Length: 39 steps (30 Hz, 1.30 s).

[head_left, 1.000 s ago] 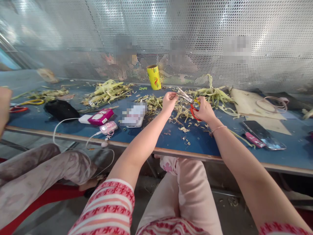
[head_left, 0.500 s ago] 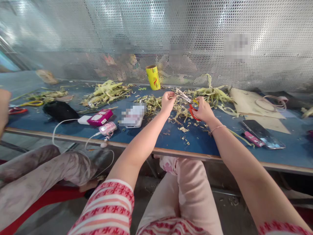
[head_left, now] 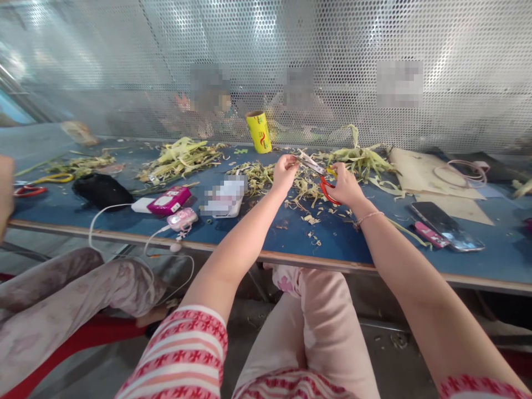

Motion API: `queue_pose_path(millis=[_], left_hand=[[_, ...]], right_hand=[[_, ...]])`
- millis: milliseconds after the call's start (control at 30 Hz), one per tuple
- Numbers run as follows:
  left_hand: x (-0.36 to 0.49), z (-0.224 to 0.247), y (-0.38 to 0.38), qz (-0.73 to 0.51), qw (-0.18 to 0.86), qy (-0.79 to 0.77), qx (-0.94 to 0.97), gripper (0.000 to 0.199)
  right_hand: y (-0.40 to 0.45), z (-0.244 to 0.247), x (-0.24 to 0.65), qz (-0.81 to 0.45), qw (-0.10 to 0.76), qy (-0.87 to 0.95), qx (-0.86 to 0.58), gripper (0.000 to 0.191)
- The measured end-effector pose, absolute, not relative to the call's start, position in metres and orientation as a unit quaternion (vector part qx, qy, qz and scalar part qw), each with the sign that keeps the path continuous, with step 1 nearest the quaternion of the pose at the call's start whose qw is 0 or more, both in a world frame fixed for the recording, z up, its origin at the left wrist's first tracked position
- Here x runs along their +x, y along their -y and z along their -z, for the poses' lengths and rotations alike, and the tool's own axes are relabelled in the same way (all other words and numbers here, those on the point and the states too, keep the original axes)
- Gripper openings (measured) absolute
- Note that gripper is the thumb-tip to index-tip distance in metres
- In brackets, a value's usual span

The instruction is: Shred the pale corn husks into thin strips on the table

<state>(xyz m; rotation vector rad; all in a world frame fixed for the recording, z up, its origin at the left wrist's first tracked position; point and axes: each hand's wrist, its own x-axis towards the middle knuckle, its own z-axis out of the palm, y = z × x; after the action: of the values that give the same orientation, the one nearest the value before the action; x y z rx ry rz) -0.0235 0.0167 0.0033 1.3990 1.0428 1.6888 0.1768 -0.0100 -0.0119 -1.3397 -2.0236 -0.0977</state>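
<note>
My right hand (head_left: 344,185) is wrapped round the red and yellow handles of a pair of scissors (head_left: 315,166). Their blades point up and left, toward my left hand (head_left: 285,172). Left fingertips are pinched on a small pale plant strip (head_left: 302,155) beside the blade tips; the fingers partly hide it. Cut plant scraps (head_left: 307,191) lie below both hands. Behind the right hand is a bundle of pale green plant strips (head_left: 366,159), and more trimmings (head_left: 260,176) are left of my left hand.
A yellow roll (head_left: 259,132) stands near the perforated metal wall. Leftward lie another plant bundle (head_left: 183,158), a pale phone (head_left: 226,197), a purple packet (head_left: 169,199) and a black pouch (head_left: 102,190). On the right are a dark phone (head_left: 446,226) and brown paper (head_left: 430,172). Another person sits at left.
Both hands stay in nearly the same place. The scissors' blades look slightly closer together, and the view has shifted a little.
</note>
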Motion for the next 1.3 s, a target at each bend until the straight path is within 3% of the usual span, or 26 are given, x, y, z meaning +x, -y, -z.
queue_pose_path(millis=[500, 867, 1300], left_hand=[[-0.022, -0.003, -0.011, -0.638, 0.334, -0.419, 0.553, 0.024], [-0.024, -0.004, -0.009, -0.632, 0.307, -0.427, 0.569, 0.021], [-0.024, -0.004, -0.008, -0.629, 0.312, -0.415, 0.579, 0.022]], right_hand=[[0.014, 0.009, 0.176, -0.023, 0.348, 0.788, -0.507, 0.05], [0.012, 0.005, 0.182, -0.207, 0.365, 0.778, -0.468, 0.047], [0.009, 0.009, 0.182, -0.236, 0.369, 0.779, -0.449, 0.042]])
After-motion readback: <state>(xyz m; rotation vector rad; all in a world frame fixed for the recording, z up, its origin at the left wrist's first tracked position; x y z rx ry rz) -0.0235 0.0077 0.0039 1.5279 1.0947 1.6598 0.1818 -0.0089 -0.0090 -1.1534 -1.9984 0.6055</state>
